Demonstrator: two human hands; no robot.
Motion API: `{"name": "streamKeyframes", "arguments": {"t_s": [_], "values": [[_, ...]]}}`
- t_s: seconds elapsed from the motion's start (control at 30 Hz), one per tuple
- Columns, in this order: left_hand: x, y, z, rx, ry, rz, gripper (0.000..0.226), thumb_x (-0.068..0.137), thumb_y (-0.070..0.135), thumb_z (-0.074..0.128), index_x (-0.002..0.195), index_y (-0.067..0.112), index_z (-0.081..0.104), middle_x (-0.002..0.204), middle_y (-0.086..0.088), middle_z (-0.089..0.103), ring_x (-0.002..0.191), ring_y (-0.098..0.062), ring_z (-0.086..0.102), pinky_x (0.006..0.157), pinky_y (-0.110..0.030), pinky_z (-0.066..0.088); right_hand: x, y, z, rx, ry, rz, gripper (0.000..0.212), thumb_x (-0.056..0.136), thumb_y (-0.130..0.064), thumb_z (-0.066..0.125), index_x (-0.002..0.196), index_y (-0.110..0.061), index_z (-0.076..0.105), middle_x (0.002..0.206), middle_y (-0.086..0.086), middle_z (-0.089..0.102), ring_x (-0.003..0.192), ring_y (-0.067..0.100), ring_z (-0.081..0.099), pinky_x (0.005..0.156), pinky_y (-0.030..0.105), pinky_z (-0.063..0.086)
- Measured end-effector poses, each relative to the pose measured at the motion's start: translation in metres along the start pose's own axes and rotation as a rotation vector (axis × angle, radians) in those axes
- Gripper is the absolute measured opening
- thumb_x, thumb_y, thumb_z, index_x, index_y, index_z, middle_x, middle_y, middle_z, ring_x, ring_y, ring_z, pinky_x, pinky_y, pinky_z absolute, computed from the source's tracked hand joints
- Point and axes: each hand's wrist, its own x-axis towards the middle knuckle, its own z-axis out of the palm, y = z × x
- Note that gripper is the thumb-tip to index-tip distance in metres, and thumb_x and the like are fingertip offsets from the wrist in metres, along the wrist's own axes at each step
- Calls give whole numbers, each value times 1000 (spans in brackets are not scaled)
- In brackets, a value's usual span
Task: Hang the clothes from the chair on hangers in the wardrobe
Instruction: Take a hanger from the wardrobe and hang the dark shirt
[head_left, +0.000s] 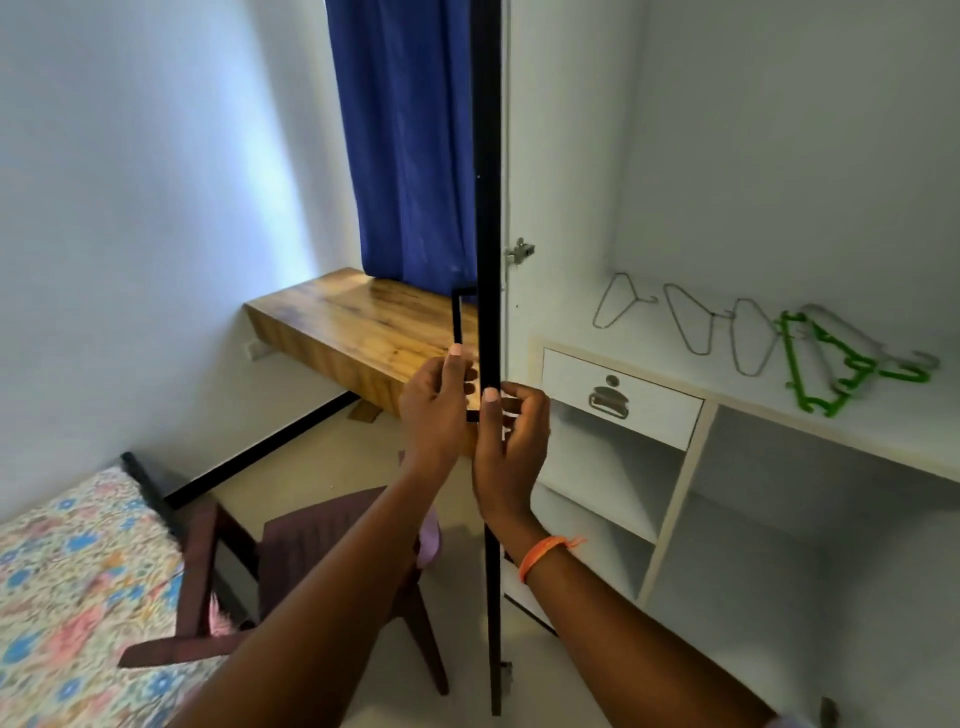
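Note:
The wardrobe door stands edge-on in the middle, black along its edge. My left hand grips the door's black handle on the outer side. My right hand holds the door's edge just below, thumb on the black strip. Inside the open wardrobe, three wire hangers and green plastic hangers lie on the white shelf. The dark wooden chair stands at lower left, with a bit of lilac cloth showing past my left forearm.
A white drawer with a metal pull sits under the shelf, open compartments below it. A wooden desk and a blue curtain are behind the door. A bed with a floral sheet fills the lower left.

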Motion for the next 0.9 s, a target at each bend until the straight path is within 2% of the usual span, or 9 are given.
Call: {"name": "streamKeyframes", "arguments": {"t_s": [0.13,0.2,0.23,0.3,0.37,0.47,0.6,0.73,0.9], "values": [[10,2,-23,159,267,65,22,98,34,55,108,15,61,100,8,54,92,-15,61,79,-39,56,6,-2,21,126,-95,105,25,102,-40,45,86,-24,57,79,0,62,74,11,59,67,22,48],[10,8,-29,273,367,261,16,96,19,55,109,11,58,105,2,49,97,-16,54,84,-25,50,14,-3,31,157,-80,186,25,104,-31,46,84,-22,59,77,-2,64,73,8,61,67,19,49],[10,12,-29,318,352,404,15,94,14,54,107,7,57,105,-4,51,95,-15,51,82,-16,45,19,-2,35,176,-66,213,26,104,-29,46,84,-19,60,77,-3,64,72,7,62,67,19,49],[9,16,-23,423,234,671,13,92,11,56,104,6,57,104,-8,53,92,-17,52,76,-17,43,31,1,38,210,-45,235,28,104,-24,48,79,-16,59,72,-4,62,66,8,59,63,21,48],[11,17,-8,476,74,758,11,92,13,57,102,7,58,103,-4,53,90,-14,53,73,-19,44,45,6,37,220,-43,243,31,102,-15,51,71,-14,54,63,-7,56,58,6,51,56,21,43],[16,17,19,379,-97,556,11,92,13,61,103,12,59,101,3,54,79,-5,53,66,-9,42,68,17,28,196,-1,267,29,98,-11,53,71,0,53,62,3,53,58,10,47,54,22,40],[32,-2,57,294,-164,288,18,91,6,59,106,16,59,104,5,57,87,-8,59,71,-11,45,104,38,9,106,73,338,30,101,-23,52,78,-7,64,72,0,66,63,8,60,59,21,48],[45,-32,110,329,-304,146,18,91,7,60,106,16,59,108,2,59,95,-9,59,77,-15,46,143,70,-21,-56,135,338,32,101,-24,52,82,-4,68,74,4,69,60,1,60,58,12,43],[61,-68,193,358,-394,-12,19,91,8,61,107,16,59,107,4,59,97,-12,59,76,-16,40,205,134,-67,-220,139,328,35,96,-28,55,75,-1,61,71,11,65,68,26,63,64,43,52]]}}
